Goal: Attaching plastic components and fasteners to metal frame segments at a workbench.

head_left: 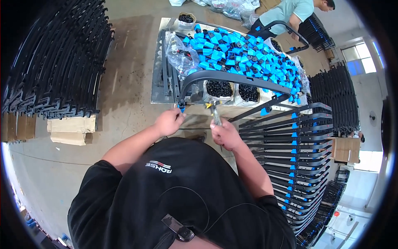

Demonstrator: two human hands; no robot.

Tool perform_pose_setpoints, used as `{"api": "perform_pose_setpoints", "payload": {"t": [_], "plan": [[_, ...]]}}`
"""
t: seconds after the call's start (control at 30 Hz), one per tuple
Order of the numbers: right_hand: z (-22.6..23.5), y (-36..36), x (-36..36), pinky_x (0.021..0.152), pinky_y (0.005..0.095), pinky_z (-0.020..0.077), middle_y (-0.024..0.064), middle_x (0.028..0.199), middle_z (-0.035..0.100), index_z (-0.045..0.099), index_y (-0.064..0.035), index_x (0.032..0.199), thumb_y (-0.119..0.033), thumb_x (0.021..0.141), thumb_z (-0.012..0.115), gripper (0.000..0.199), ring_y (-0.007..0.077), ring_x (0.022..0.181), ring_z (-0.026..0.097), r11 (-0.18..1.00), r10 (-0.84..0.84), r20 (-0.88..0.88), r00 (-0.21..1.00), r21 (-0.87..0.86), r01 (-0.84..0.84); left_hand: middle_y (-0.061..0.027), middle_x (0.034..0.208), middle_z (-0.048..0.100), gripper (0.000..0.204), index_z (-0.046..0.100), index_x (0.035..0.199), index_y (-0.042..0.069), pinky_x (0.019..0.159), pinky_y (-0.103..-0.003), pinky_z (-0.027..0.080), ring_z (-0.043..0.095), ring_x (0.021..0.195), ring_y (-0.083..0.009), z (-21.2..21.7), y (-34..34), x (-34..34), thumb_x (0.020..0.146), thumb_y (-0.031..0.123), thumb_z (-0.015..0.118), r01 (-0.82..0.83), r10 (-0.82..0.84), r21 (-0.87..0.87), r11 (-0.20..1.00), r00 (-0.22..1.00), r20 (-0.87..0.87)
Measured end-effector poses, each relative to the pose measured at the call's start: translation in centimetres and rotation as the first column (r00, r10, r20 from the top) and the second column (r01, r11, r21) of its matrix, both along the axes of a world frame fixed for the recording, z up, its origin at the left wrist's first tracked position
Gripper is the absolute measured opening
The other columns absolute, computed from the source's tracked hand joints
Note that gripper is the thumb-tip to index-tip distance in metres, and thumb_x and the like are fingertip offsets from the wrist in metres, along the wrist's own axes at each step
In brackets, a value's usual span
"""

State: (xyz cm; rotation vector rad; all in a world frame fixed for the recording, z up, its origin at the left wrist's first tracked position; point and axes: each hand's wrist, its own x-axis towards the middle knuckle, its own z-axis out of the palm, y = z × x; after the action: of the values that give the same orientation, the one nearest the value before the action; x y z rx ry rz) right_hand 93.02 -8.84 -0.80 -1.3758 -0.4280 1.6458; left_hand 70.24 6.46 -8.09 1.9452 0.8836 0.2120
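My left hand (168,121) grips the near end of a curved black metal frame (232,77) that arches over the table, close to a small blue cap on its tip. My right hand (224,133) is closed on a metal hand tool (215,113) that points up toward the frame's end. Behind the frame lies a big heap of blue plastic caps (244,52) mixed with black parts.
Open bags of black pieces (219,88) sit at the table's (157,97) front edge. Finished black frames with blue caps are stacked at my right (296,153). Black frames are piled at the left (54,62) on cartons. Another person (290,12) handles a frame at the far side.
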Motion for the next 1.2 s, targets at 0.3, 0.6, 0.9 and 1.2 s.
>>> {"api": "perform_pose_setpoints", "payload": {"t": [0.3, 0.6, 0.9, 1.2], "plan": [[-0.4, -0.5, -0.9, 0.054, 0.0247, 0.0409, -0.0010, 0.076, 0.056, 0.059, -0.0043, 0.117, -0.013, 0.099, 0.061, 0.020, 0.0073, 0.058, 0.050, 0.954, 0.266, 0.209, 0.941, 0.081, -0.288, -0.0075, 0.125, 0.059, 0.047, 0.041, 0.146, 0.004, 0.090, -0.028, 0.051, 0.059, 0.109, -0.0135, 2.4, -2.8, 3.7, 0.101, 0.002, 0.056, 0.183, 0.234, -0.558, 0.809, 0.771, 0.593], [-0.6, -2.5, 2.5, 0.054, 0.0244, 0.0424, -0.0031, 0.068, 0.052, 0.057, -0.0065, 0.096, -0.012, 0.097, 0.067, 0.012, 0.0062, 0.059, 0.050, 0.971, -0.162, 0.233, 0.959, 0.210, 0.113, -0.0081, 0.092, 0.068, 0.021, 0.055, 0.116, 0.003, 0.074, -0.029, 0.053, 0.065, 0.082, -0.0140, 2.5, -5.3, -1.3, 0.099, 0.012, 0.063, -0.460, 0.378, 0.154, 0.874, 0.845, 0.378], [-3.3, -4.9, 5.2, 0.053, 0.0261, 0.0427, -0.0004, 0.069, 0.054, 0.057, -0.0068, 0.098, -0.009, 0.097, 0.060, 0.004, 0.0091, 0.058, 0.050, 0.987, -0.105, 0.221, 0.970, 0.146, 0.073, -0.0001, 0.079, 0.052, 0.019, 0.048, 0.115, 0.008, 0.056, -0.027, 0.044, 0.047, 0.064, -0.0088, -1.0, -2.8, 0.8, 0.105, 0.023, 0.055, -0.658, 0.873, -0.578, 0.482, 0.415, 0.254], [-6.1, -7.3, 5.9, 0.053, 0.0302, 0.0441, 0.0023, 0.073, 0.052, 0.055, -0.0053, 0.103, -0.012, 0.098, 0.060, 0.009, 0.0139, 0.059, 0.052, 0.963, -0.270, 0.260, 0.927, 0.077, 0.259, 0.0028, 0.071, 0.051, 0.023, 0.049, 0.102, 0.009, 0.045, -0.025, 0.035, 0.043, 0.054, -0.0064, -3.3, -0.6, 2.3, 0.100, 0.025, 0.066, -0.606, 0.900, -0.672, 0.426, 0.360, 0.246]]}}
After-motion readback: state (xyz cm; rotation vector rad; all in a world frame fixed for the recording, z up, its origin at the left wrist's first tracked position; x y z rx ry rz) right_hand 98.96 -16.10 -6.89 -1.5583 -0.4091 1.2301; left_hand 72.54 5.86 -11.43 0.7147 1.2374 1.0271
